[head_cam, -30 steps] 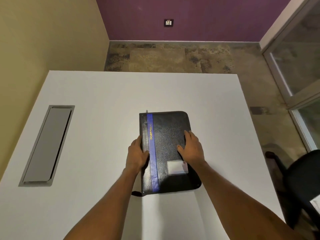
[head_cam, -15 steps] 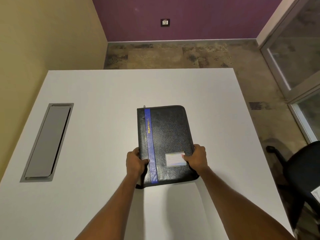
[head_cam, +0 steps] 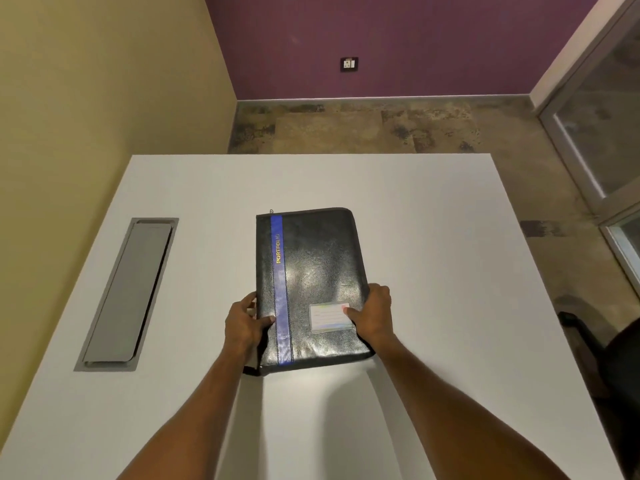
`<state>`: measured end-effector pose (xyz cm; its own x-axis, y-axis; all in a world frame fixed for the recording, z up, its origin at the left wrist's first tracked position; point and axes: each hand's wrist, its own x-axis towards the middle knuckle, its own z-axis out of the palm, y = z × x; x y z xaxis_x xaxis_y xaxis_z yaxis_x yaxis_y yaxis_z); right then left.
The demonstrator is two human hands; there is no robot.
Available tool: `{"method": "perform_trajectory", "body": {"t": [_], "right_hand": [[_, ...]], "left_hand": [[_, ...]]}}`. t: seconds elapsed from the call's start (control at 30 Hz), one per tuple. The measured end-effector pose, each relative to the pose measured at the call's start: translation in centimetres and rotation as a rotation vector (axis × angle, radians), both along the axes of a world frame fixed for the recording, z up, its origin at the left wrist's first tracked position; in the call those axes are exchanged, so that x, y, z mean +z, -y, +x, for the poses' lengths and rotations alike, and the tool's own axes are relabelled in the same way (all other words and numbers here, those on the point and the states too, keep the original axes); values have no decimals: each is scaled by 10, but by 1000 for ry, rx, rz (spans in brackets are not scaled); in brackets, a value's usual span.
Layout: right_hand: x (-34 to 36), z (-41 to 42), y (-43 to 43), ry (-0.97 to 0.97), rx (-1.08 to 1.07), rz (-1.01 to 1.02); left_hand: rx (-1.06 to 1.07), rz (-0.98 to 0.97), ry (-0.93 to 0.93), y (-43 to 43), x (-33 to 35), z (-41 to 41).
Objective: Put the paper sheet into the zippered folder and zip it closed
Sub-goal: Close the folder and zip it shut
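Observation:
A black zippered folder (head_cam: 311, 271) with a blue stripe and a small label card lies closed on the white table (head_cam: 433, 254). My left hand (head_cam: 244, 325) grips its left edge near the lower corner, thumb on the cover. My right hand (head_cam: 374, 315) grips the right edge, thumb beside the label card. A zipper pull shows at the far left corner of the folder. No paper sheet is visible.
A grey cable hatch (head_cam: 128, 292) is set into the table on the left. A black chair (head_cam: 609, 358) stands off the table's right edge. The yellow wall runs along the left side, the purple wall lies beyond the table's far edge.
Both hands slid from the cover's middle down to the folder's side edges near its lower end and now grip it. The folder itself stayed closed on the table.

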<state>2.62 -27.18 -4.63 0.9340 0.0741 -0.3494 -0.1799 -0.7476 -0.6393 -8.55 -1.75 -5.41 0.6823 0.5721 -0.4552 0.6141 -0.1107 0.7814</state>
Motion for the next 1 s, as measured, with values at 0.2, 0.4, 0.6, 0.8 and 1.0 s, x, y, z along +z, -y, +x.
{"method": "perform_trajectory", "body": {"t": [0.2,0.4,0.6,0.8,1.0], "right_hand": [[-9,3,-68,14,51,-32],[-16,-3,-114,-8,27,-48],[-27,-18,-129,-15,25,-76],[-23,-23,-129,-25,38,-60],[4,-33,-121,99,162,-154]], "left_hand": [[-34,56,-54,-71,2,7],[-13,44,-103,-111,-8,7],[-72,73,-133,-129,-20,6],[-205,254,-180,-135,-29,6],[-295,427,-233,-113,-6,-3]]}}
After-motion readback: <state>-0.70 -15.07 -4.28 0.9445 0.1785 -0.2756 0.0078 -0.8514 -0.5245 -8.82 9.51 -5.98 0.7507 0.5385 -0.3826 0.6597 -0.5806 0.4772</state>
